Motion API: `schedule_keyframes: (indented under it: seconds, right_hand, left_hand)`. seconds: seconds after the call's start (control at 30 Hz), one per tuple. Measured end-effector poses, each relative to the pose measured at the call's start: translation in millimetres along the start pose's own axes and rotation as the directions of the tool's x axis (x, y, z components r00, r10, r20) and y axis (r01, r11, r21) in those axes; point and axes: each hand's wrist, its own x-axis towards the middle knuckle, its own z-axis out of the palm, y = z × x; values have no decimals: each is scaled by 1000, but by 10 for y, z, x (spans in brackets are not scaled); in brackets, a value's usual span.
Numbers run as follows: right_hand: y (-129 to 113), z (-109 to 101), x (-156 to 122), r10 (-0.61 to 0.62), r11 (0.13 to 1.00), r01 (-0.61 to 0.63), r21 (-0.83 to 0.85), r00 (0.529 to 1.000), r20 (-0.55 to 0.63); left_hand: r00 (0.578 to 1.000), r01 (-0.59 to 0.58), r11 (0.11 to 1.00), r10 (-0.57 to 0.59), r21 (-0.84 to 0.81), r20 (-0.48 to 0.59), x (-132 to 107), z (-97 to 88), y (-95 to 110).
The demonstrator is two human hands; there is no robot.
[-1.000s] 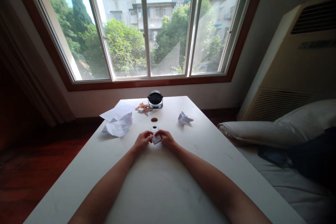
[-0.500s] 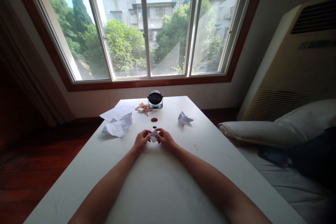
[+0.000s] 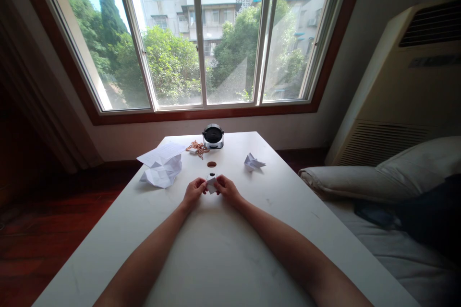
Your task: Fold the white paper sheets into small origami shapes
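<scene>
A small folded piece of white paper [image 3: 212, 186] is held up between my two hands, just above the table. My left hand [image 3: 195, 191] pinches its left edge between thumb and fingers. On the other side, my right hand [image 3: 226, 189] grips the right edge with its fingers curled. Right behind the paper, a small white ring-shaped thing with a dark centre [image 3: 212, 175] shows in part; the paper and fingers hide the rest. Off to the right lies a folded paper figure [image 3: 254, 162] with pointed tips.
On the white table [image 3: 216, 259], creased paper [image 3: 162, 172] and a written sheet [image 3: 160, 152] lie at the left. A round black device on a stand [image 3: 213, 137] is at the back, beside an orange-brown cord [image 3: 196, 147]. A brown round spot [image 3: 212, 164] lies before it.
The folded paper has tilted slightly between my fingers, and more of the ring-shaped thing behind it shows. My right fingers have shifted a little on the paper.
</scene>
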Motion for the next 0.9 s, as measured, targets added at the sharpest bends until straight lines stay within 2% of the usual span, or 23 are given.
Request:
schedule_keyframes:
  seconds: [0.33,0.5,0.63,0.77,0.9]
  right_hand:
    - [11,-4,5,-27,999,27,20,1000,2]
    - [-12,-20,-3,-51,999,51,-11,999,16]
    - [-24,-22,-2,-58,998,58,-32,998,24]
    - [-62,-4,-24,-92,991,93,-96,996,15]
    - [-144,22,-58,-162,966,154,-208,987,-20]
  left_hand:
    - [1000,-5,999,5,32,-2,-27,6,62]
    - [999,-14,1000,15,26,-35,-7,-7,39]
    - [995,-27,998,33,62,-97,-27,14,111]
    - [967,-129,967,171,217,-187,-106,76,254]
    - [949,-171,881,268,442,-168,-186,114,372]
